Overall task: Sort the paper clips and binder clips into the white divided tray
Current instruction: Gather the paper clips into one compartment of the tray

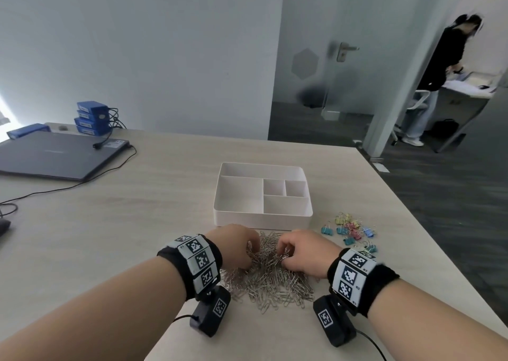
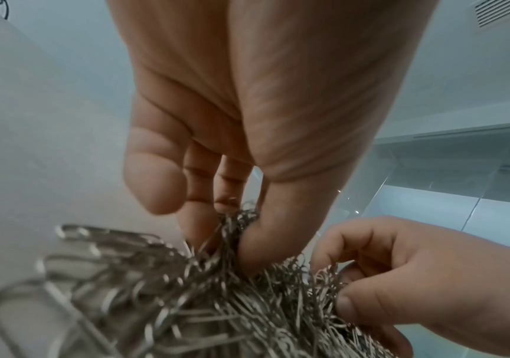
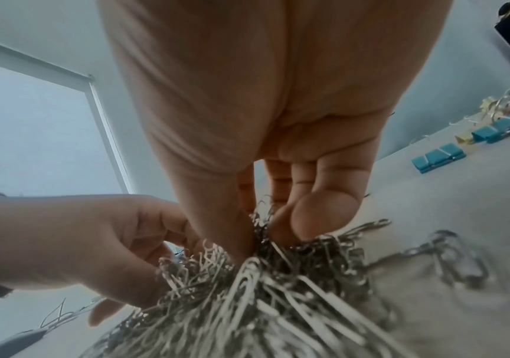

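Both hands were buried in the heap of silver wire paper clips (image 1: 270, 275) that lay on the pale wood-grain table (image 1: 115, 223), just in front of the white plastic divided tray (image 1: 262, 194). The left hand (image 1: 236, 246) had its fingers (image 2: 198, 220) and thumb curled into the pile, pinching a tuft of clips. The right hand (image 1: 309, 252) did the same from the other side, thumb and fingertips (image 3: 318, 218) closed on a bunch. The tray's compartments held nothing. The pastel blue, pink and yellow binder clips (image 1: 350, 230) lay scattered to the right of the tray's near corner, untouched. A closed dark grey laptop (image 1: 59, 157) sat at the far left.
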The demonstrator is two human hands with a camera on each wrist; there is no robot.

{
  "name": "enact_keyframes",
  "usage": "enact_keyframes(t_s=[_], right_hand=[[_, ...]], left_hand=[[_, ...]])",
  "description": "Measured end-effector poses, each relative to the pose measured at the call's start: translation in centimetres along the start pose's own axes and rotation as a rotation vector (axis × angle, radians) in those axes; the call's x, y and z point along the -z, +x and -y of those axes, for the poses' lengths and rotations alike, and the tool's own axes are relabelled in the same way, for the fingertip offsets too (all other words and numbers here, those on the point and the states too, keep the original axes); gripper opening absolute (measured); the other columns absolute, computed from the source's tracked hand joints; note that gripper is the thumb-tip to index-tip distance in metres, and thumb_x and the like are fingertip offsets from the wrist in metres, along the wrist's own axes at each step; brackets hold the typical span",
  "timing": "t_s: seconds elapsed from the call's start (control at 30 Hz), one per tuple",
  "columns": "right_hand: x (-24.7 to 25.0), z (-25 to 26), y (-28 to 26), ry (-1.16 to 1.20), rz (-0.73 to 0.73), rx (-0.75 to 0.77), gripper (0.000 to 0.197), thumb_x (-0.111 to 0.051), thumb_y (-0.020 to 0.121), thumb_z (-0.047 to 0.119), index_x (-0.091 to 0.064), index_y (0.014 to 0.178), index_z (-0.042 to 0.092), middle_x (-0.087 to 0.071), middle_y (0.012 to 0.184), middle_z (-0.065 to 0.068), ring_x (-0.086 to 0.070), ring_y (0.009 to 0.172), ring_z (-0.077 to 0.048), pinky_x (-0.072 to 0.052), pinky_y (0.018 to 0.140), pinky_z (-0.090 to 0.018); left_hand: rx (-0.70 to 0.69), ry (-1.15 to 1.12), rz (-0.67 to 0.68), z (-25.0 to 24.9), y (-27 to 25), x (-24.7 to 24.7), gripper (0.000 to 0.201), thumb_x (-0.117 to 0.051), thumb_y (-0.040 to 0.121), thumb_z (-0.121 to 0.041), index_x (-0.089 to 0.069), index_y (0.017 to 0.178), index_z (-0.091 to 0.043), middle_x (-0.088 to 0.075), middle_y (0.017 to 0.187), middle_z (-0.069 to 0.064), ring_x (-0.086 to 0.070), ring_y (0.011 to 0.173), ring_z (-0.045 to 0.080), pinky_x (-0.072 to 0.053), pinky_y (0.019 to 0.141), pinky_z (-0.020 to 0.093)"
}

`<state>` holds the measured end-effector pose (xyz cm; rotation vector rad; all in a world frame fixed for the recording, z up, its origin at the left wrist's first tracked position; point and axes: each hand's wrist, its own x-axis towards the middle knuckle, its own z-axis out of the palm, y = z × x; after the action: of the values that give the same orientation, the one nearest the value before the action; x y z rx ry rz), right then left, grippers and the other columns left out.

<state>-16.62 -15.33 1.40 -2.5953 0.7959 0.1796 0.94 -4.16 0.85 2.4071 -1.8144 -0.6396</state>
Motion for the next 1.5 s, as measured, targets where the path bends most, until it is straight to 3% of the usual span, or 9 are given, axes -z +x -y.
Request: enact_keyframes(t_s=[0.23, 0.53, 0.83, 0.97, 1.1, 1.2, 1.33, 1.43, 1.5], right_hand=[[0.8, 0.1, -0.1, 0.186, 0.037, -0.033, 0.009, -0.065, 0.09, 0.016, -0.068, 0.09, 0.025, -0.068, 0.081, 0.007, -0.066, 0.058, -0.009, -0.055, 0.056, -0.022], [1.2, -0.5, 0.2, 0.503, 0.07, -0.073, 0.004, -0.069, 0.089, 0.01, -0.068, 0.09, 0.015, -0.069, 0.072, -0.004, -0.067, 0.058, -0.014, -0.06, 0.065, -0.03], [2.4, 0.1, 2.0, 0.907, 0.048, -0.035, 0.006, -0.07, 0.087, -0.004, -0.068, 0.089, 0.001, -0.065, 0.067, -0.011, -0.063, 0.059, -0.019, -0.06, 0.06, -0.031], [2.6, 0.2, 2.9, 1.011, 0.047, -0.03, 0.007, -0.069, 0.087, -0.006, -0.067, 0.09, 0.0, -0.064, 0.065, -0.009, -0.062, 0.057, -0.016, -0.059, 0.058, -0.03], [2.6, 0.3, 3.5, 1.105, 0.04, -0.054, 0.008, -0.068, 0.087, -0.007, -0.065, 0.091, -0.001, -0.064, 0.063, -0.009, -0.061, 0.054, -0.015, -0.058, 0.054, -0.028], [2.8, 0.6, 3.9, 1.177, 0.019, -0.061, 0.009, -0.068, 0.087, -0.008, -0.064, 0.089, -0.001, -0.063, 0.063, -0.01, -0.061, 0.053, -0.016, -0.058, 0.052, -0.028], [3.7, 1.4, 4.6, 1.247, -0.026, -0.04, 0.011, -0.065, 0.088, -0.009, -0.065, 0.084, 0.001, -0.063, 0.062, -0.01, -0.061, 0.051, -0.015, -0.059, 0.051, -0.026], [4.6, 2.1, 5.4, 1.279, -0.079, -0.026, 0.012, -0.064, 0.089, -0.009, -0.065, 0.084, 0.002, -0.063, 0.062, -0.008, -0.061, 0.051, -0.014, -0.059, 0.052, -0.026], [5.3, 2.6, 6.1, 1.296, -0.114, -0.015, 0.009, -0.065, 0.089, -0.008, -0.065, 0.087, 0.001, -0.063, 0.064, -0.008, -0.062, 0.054, -0.014, -0.06, 0.054, -0.027]], left_hand=[[-0.014, -0.297, -0.029, 0.8, -0.3, 0.3, 0.023, -0.067, 0.081, -0.013, -0.072, 0.098, -0.027, -0.066, 0.093, -0.006, -0.072, 0.064, 0.017, -0.064, 0.062, 0.035], [-0.028, -0.63, 0.03, 2.1, -0.9, 1.7, 0.017, -0.076, 0.08, -0.016, -0.074, 0.095, -0.023, -0.064, 0.06, -0.015, -0.071, 0.065, 0.017, -0.063, 0.075, 0.043], [-0.054, -0.946, -0.017, 3.9, 0.3, 4.2, 0.016, -0.073, 0.081, 0.002, -0.072, 0.089, -0.012, -0.068, 0.073, 0.003, -0.064, 0.067, 0.012, -0.058, 0.053, 0.028], [-0.023, -0.988, -0.119, 4.9, 1.6, 6.2, 0.016, -0.074, 0.082, 0.001, -0.072, 0.088, -0.013, -0.069, 0.074, 0.003, -0.065, 0.067, 0.012, -0.057, 0.054, 0.029], [0.053, -0.927, -0.23, 5.2, 3.3, 8.0, 0.013, -0.076, 0.082, -0.004, -0.072, 0.09, -0.014, -0.073, 0.081, 0.002, -0.068, 0.071, 0.012, -0.06, 0.06, 0.032], [0.085, -0.682, -0.285, 5.0, 4.7, 8.7, 0.013, -0.075, 0.083, -0.009, -0.073, 0.095, -0.014, -0.073, 0.086, 0.001, -0.071, 0.074, 0.012, -0.062, 0.061, 0.03], [0.099, -0.3, -0.254, 4.2, 5.7, 8.7, 0.009, -0.068, 0.087, -0.013, -0.073, 0.093, -0.019, -0.072, 0.088, -0.002, -0.069, 0.054, 0.01, -0.056, 0.048, 0.023], [0.093, -0.146, -0.235, 3.7, 6.0, 8.3, 0.012, -0.064, 0.088, -0.014, -0.074, 0.093, -0.02, -0.072, 0.088, -0.002, -0.071, 0.059, 0.016, -0.059, 0.052, 0.026], [0.072, -0.1, -0.261, 3.7, 6.0, 8.1, 0.016, -0.063, 0.09, -0.016, -0.075, 0.099, -0.022, -0.073, 0.095, -0.004, -0.067, 0.059, 0.01, -0.055, 0.05, 0.02]])
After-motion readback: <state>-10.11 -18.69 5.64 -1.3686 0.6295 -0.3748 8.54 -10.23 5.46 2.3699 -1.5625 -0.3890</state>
